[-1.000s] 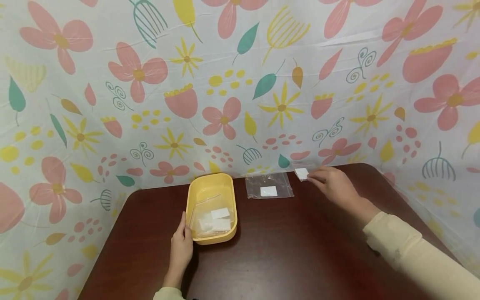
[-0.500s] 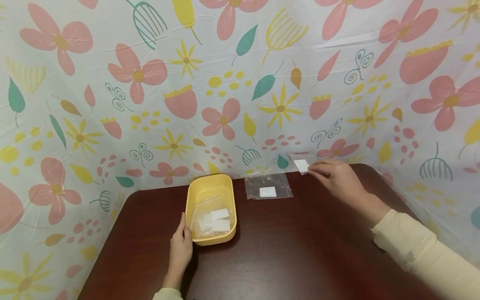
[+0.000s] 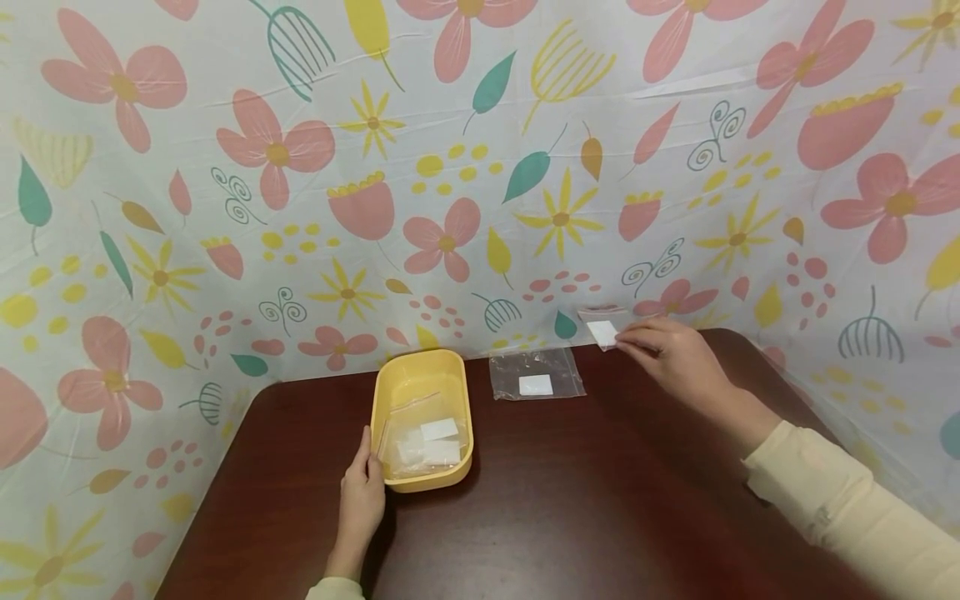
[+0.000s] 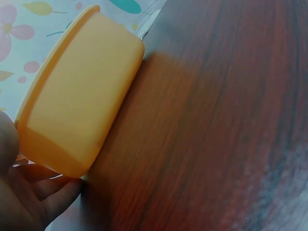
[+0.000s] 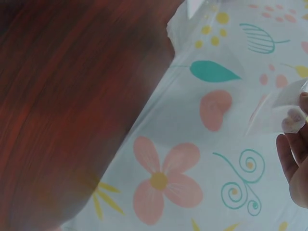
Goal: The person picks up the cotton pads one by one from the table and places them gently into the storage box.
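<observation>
My left hand (image 3: 363, 497) grips the near left side of a yellow plastic bin (image 3: 422, 482). In the left wrist view, its fingers (image 4: 60, 195) reach under the tilted bin (image 4: 79, 96). Inside lie clear zip bags (image 3: 416, 408) with white cards. At the back right, my right hand (image 3: 675, 358) pinches a small zip bag (image 3: 602, 331) with a white label, raised above the table. The right wrist view shows something small and pale inside that bag (image 5: 284, 113), too blurred to name. Another zip bag (image 3: 537, 372) with a white card lies flat between bin and right hand.
The dark brown table (image 3: 555, 500) ends at the back against a flower-print curtain (image 3: 465, 167). More of that curtain hangs at the left and right sides.
My right hand has lifted the small zip bag up from the table's back edge, so its zip strip and label now show. My left hand and the bin have stayed in place.
</observation>
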The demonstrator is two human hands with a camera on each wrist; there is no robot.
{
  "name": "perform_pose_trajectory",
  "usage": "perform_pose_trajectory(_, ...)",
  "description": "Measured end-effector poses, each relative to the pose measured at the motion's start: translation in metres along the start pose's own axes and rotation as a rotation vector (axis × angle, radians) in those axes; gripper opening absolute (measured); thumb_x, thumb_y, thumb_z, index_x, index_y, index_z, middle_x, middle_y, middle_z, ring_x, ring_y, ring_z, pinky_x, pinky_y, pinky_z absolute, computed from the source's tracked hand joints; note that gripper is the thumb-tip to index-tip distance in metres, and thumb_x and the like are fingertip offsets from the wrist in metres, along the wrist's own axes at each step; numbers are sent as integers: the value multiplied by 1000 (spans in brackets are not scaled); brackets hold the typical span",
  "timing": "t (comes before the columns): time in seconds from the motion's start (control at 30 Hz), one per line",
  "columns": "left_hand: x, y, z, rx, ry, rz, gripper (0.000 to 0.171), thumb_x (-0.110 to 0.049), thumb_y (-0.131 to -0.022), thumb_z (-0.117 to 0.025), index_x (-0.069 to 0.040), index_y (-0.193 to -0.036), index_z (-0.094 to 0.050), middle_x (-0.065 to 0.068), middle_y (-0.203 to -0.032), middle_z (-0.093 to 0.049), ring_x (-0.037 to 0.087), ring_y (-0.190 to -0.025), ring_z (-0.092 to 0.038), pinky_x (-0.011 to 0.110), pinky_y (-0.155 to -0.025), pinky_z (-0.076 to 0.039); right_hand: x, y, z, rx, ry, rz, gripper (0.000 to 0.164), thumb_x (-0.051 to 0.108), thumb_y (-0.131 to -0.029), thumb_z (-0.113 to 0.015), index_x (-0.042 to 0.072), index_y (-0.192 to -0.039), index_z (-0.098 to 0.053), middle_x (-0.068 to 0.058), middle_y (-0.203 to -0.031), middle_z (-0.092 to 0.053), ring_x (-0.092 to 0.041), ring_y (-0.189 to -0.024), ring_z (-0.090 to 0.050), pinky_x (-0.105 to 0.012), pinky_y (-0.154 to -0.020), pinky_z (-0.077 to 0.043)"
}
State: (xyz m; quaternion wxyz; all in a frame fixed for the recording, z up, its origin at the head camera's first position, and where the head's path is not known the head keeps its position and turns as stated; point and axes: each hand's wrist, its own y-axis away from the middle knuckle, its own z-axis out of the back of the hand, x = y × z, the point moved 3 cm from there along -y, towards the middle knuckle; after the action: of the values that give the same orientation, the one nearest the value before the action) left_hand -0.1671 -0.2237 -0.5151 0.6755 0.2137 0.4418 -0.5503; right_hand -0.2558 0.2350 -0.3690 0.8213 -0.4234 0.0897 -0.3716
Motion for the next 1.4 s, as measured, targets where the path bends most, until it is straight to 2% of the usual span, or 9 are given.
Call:
perform_pose_trajectory(0.2, 2, 1, 1, 21, 9, 20, 51, -13, -107, -41, -12, -158, -34, 19, -152, -41, 31, -130, -48, 51, -106, -39, -1, 2, -9, 16, -6, -13, 18, 2, -74, -87, 8, -90, -81, -3, -91, -73, -21, -88, -67, -31, -77, -48)
perform_pose_trajectory(0.5, 3, -1, 2, 26, 22, 17, 51, -13, -108, -41, -13, -158, -33, 15, -154, -39, 32, -138, -40, 51, -109, -35, 7, -2, -22, 13, -34, 3, 19, 0, -74, -86, 6, -92, -82, -2, -92, -74, -21, -88, -68, -31, -78, -49)
perform_pose_trajectory(0.77, 4, 0, 0, 17, 15, 3, 50, -13, -108, -41, -11, -157, -34, 17, -152, -41, 37, -127, -52, 51, -105, -40, 18, -7, -38, 27, -66, 41, 19, 0, -75, -86, 5, -92, -81, -3, -92, -74, -23, -87, -68, -39, -77, -53)
perform_pose_trajectory(1.07, 1, -1, 1, 25, 27, 4, 50, -13, -108, -40, -12, -158, -33, 14, -154, -39, 29, -137, -41, 51, -108, -37, 29, -13, -56, 62, -114, 43, 17, 2, -77, -85, 6, -93, -81, -2, -94, -74, -21, -89, -68, -39, -76, -54)
perform_pose_trajectory(1.13, 1, -2, 0, 24, 22, 7, 51, -13, -108, -40, -13, -158, -33, 14, -154, -39, 30, -129, -49, 50, -106, -39, 32, -14, -59, 76, -119, 46, 18, 2, -78, -85, 7, -94, -82, -2, -95, -73, -20, -90, -68, -38, -74, -55)
perform_pose_trajectory(1.2, 0, -2, 0, 23, 20, 12, 51, -12, -108, -40, -13, -158, -33, 14, -153, -39, 32, -105, -61, 48, -101, -43, 35, -15, -63, 87, -123, 54, 18, 3, -78, -84, 7, -96, -82, -2, -96, -73, -20, -90, -67, -38, -73, -55)
perform_pose_trajectory(1.27, 0, -2, -1, 17, 12, 9, 51, -12, -108, -40, -13, -158, -33, 15, -153, -40, 26, -78, -55, 46, -94, -44, 38, -16, -67, 94, -131, 62, 18, 4, -79, -84, 7, -97, -82, -2, -97, -73, -20, -89, -68, -37, -72, -56)
perform_pose_trajectory(1.33, 0, -2, -1, 9, 7, 5, 50, -12, -108, -40, -12, -157, -34, 16, -152, -41, 22, -66, -43, 44, -88, -43, 41, -18, -71, 96, -136, 70, 18, 6, -80, -84, 8, -97, -82, -2, -97, -73, -19, -88, -67, -35, -70, -55)
perform_pose_trajectory(1.4, -1, -2, 0, 1, 1, 1, 50, -11, -107, -40, -12, -157, -35, 17, -151, -42, 20, -64, -42, 44, -87, -43, 44, -20, -75, 99, -143, 76, 18, 6, -80, -84, 8, -97, -82, -2, -97, -74, -19, -87, -67, -35, -68, -55)
